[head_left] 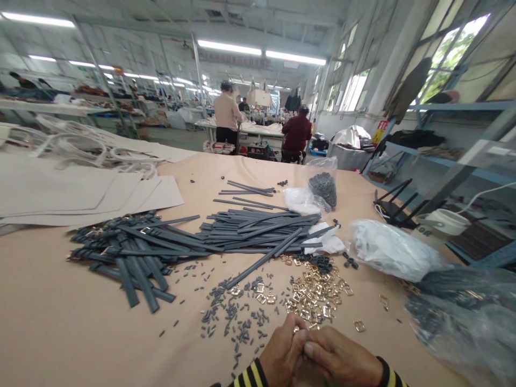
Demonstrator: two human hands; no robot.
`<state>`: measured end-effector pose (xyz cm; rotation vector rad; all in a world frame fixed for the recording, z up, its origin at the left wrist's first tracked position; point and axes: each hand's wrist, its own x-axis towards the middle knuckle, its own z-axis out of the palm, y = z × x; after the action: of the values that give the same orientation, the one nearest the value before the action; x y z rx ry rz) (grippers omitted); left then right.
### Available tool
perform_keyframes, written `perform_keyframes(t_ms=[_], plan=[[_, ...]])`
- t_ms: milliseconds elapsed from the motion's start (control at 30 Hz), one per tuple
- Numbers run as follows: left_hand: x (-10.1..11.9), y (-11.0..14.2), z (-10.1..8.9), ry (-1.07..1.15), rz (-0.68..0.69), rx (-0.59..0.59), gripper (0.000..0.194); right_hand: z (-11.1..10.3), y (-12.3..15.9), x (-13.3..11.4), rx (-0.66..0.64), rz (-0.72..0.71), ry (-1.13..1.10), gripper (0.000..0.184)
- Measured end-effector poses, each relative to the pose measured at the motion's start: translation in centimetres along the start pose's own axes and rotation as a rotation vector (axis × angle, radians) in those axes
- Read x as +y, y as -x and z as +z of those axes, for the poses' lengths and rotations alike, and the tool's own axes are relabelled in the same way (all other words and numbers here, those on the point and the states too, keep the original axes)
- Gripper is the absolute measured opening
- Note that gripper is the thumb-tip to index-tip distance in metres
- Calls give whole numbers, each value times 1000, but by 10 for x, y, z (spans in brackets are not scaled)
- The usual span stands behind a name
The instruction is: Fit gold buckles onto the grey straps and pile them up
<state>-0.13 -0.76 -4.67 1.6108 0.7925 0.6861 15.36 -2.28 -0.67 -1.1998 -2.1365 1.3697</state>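
My left hand (pixel 284 352) and my right hand (pixel 341 359) are pressed together at the bottom edge of the table, fingers pinched closed around something small that I cannot make out. Just beyond them lies a heap of gold metal buckles (pixel 312 298) and a scatter of small dark grey loops (pixel 237 317). Further back lie a stack of dark grey straps (pixel 258 228) and, to the left, a pile of straps with buckles fitted (pixel 133 250).
Beige sheets (pixel 80 196) lie at the back left. A clear bag of dark pieces (pixel 322 188), a white bag (pixel 393 250) and a dark plastic bag (pixel 463 317) sit to the right. Two people stand at far tables. Metal shelving (pixel 463 140) is at the right.
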Motion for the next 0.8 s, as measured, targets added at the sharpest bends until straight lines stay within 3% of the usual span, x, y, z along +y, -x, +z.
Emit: perform_keyframes(t_ms=[133,200,233,300,333,400,467,500,533,567,633,700,800], plan=[[-5,-1,-4,96,-128,-63,31,3,-6,-12,1,-1,-97,39],[0,-1,-32,96,-163,0,29,0,-5,-15,28,74,-71,35],[5,0,-55,81,-173,61,28,-3,-3,-14,48,120,-56,33],[18,5,-118,23,-209,276,28,-9,3,-10,73,188,-86,32],[26,9,-154,-17,-195,456,28,-11,6,-6,73,205,-127,32],[38,19,-220,-111,-111,976,33,-10,9,4,67,218,-214,32],[41,27,-258,-172,-76,1198,43,-5,8,12,89,197,-232,31],[38,28,-262,-233,-75,1243,44,-1,6,15,97,186,-226,30],[33,27,-257,-347,-93,1208,40,3,3,17,97,179,-221,29],[25,24,-244,-482,-97,1077,34,7,0,17,93,178,-215,28],[7,13,-203,-553,-70,840,20,11,-5,16,88,191,-198,27],[-9,1,-161,-775,-23,546,14,12,-6,13,100,202,-159,24],[-19,-12,-132,-960,-79,429,12,9,-2,10,127,214,-111,23]])
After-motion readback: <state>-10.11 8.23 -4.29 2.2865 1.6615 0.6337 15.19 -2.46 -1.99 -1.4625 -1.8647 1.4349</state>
